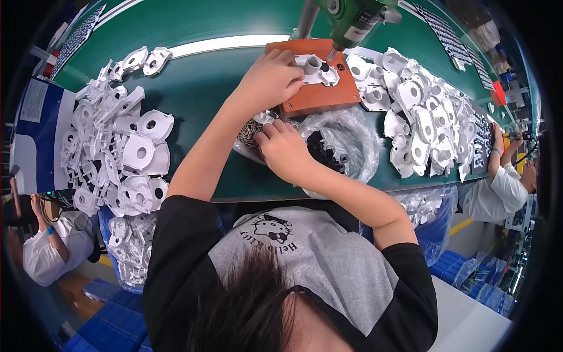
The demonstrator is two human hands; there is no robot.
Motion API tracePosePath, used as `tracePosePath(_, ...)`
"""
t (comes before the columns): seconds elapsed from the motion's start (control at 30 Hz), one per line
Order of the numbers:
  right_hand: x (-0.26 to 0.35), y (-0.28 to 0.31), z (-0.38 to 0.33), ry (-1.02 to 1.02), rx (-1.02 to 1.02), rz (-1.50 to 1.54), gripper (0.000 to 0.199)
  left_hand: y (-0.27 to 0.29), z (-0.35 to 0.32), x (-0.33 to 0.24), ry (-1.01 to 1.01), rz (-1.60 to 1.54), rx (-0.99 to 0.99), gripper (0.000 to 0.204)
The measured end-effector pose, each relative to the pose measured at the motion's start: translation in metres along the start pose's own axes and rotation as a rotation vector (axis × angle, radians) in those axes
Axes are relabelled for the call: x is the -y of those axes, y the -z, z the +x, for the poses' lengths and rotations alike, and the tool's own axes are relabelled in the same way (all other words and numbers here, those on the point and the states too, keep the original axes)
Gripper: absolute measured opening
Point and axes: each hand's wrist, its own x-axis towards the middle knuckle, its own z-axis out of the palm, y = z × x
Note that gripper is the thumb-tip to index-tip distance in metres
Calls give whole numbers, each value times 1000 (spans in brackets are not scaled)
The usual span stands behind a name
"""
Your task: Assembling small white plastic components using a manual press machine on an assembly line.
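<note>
A white plastic housing part [312, 64] with a round collar lies on an orange fixture block [314, 104]. My left hand [271, 76] is closed at its left end, the fingertips partly hidden. Just nearer to me, my right hand [284, 148] reaches into a heap of thin metal screws or pins [248, 134], its fingers bent together; what they pinch, if anything, is too small to make out. Beside that hand, small black parts [324, 154] fill a clear plastic bag [365, 141]. Above the block's right side hangs the nozzle of a green machine head [355, 26].
Loose piles of white plastic parts flank me on the left [138, 151] and right [419, 108] of the green bench [205, 76]. A blue and white box [44, 132] stands at the left edge. Other people work on both sides, one with a hand [497, 141] by the right pile.
</note>
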Motion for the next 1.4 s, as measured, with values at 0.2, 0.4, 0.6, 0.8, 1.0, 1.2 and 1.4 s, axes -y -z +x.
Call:
tracePosePath(0.2,-2,1,5,-30,64,46,11,1,-1,1,1,-5,-7,13)
tracePosePath(0.4,-8,8,4,-115,72,226,15,2,-1,0,-2,-14,15,15)
tracePosePath(0.6,-21,21,3,-151,-16,530,14,3,-1,-2,47,19,50,14)
tracePosePath(0.8,-59,78,2,-348,-118,714,13,4,-4,-12,51,80,78,15)
tracePosePath(1.0,-120,93,12,-615,-287,630,17,-1,-2,-14,32,128,46,16)
tracePosePath(1.2,-149,64,30,-688,-339,597,19,-2,-1,-8,13,56,18,10)
tracePosePath(1.4,-149,60,30,-694,-311,615,16,-2,-1,-8,-3,55,-1,10)
